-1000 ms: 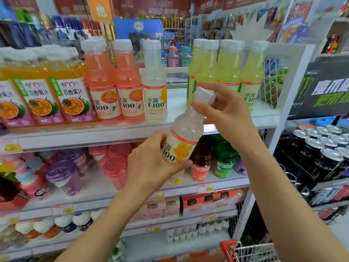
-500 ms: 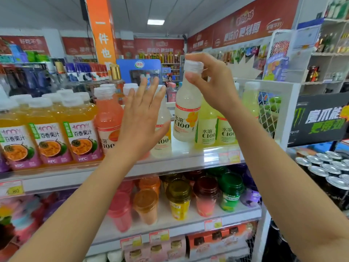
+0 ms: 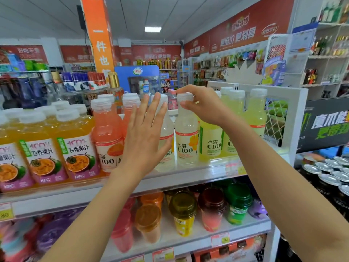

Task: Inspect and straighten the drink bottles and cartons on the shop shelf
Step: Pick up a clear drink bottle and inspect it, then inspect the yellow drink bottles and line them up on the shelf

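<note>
I see my right hand (image 3: 207,108) at the top of a pale C100 drink bottle (image 3: 186,142). Its fingers (image 3: 184,90) and thumb pinch the white cap. The bottle stands straight up near the front edge of the top shelf (image 3: 188,175). It is between another pale C100 bottle (image 3: 167,154) on its left and the yellow-green C100 bottles (image 3: 210,142) on its right, just beside both. My left hand (image 3: 145,140) is held up flat in front of that other pale bottle. Its fingers (image 3: 158,112) are straight and close together and hold nothing. The thumb looks like it touches the label, but I cannot tell if the palm does. Further left stand pink C100 bottles (image 3: 107,137), then fat orange passion fruit juice bottles (image 3: 78,148). On the shelf below are little drink cups (image 3: 183,212) with lids of many colours. Black cans (image 3: 328,178) sit low down on the right.
</note>
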